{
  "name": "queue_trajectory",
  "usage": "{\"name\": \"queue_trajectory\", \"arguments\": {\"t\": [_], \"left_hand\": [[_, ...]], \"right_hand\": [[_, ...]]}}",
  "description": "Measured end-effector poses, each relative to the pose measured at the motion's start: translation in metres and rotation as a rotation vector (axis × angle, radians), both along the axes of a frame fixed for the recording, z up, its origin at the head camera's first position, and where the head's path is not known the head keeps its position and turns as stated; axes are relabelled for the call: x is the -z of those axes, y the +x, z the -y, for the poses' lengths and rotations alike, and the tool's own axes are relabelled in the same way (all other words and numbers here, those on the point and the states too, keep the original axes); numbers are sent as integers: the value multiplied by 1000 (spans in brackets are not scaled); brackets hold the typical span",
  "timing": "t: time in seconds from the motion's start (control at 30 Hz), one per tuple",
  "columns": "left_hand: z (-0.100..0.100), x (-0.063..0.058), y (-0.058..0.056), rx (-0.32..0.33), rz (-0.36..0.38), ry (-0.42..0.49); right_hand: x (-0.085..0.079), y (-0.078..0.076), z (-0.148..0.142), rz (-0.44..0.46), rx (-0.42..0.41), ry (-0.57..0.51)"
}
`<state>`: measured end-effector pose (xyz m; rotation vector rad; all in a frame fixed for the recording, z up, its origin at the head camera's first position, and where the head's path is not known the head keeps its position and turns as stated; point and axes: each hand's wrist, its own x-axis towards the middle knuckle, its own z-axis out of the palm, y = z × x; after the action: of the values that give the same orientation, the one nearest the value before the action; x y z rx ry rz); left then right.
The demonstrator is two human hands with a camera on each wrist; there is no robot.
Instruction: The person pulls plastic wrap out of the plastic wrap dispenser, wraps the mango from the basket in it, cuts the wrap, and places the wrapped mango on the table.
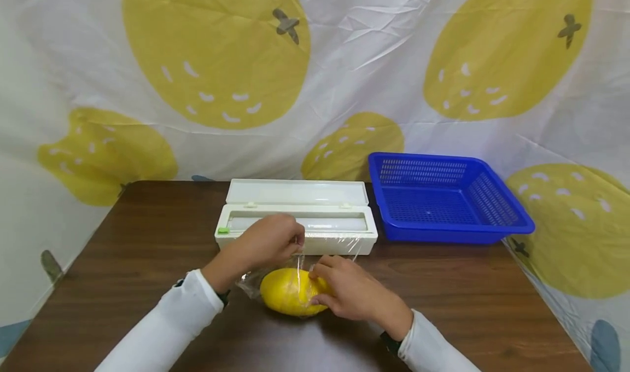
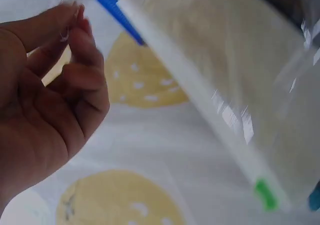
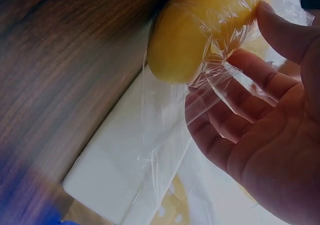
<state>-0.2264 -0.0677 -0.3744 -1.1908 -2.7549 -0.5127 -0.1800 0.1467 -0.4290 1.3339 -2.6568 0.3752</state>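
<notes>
A yellow oval melon [image 1: 280,292] lies on the table just in front of the white wrap dispenser, with clear plastic wrap [image 1: 250,285] around it. Between the thumb and fingertips of my left hand [image 1: 273,238], a piece of wrap is pinched and raised over the melon's far side. My right hand [image 1: 351,288] holds the melon's right end, thumb on the near side and fingers beyond. In the right wrist view, crumpled film [image 3: 220,65] bunches between that thumb and the fingers. A sheet of film also stretches toward the dispenser [image 1: 221,240].
The dispenser's lid [image 1: 295,191] stands open at the back, showing the roll [image 1: 339,224] inside. A blue plastic basket [image 1: 443,234] sits at the back right of the brown wooden table [image 1: 147,240]. Behind hangs a fruit-print cloth [image 1: 236,153].
</notes>
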Motion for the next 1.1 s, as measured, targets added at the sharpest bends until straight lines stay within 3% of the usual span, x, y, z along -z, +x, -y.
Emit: {"name": "queue_trajectory", "arguments": {"t": [0.2, 0.47, 0.63, 0.83, 1.1], "left_hand": [[-12, 22, -2, -69, 68, -24], [-18, 39, 3, -95, -19, 15], [-22, 44, 5, -150, -6, 98], [-19, 50, 10, -86, 1, 127], [-7, 48, 22, 7, 43, 79]], "right_hand": [[-1, -1, 0, 0, -2, 0], [-4, -1, -1, -20, -2, 11], [-5, -1, 0, -19, 2, 24], [-4, -1, 0, -24, -16, 23], [-2, 1, -1, -3, -4, 34]]}}
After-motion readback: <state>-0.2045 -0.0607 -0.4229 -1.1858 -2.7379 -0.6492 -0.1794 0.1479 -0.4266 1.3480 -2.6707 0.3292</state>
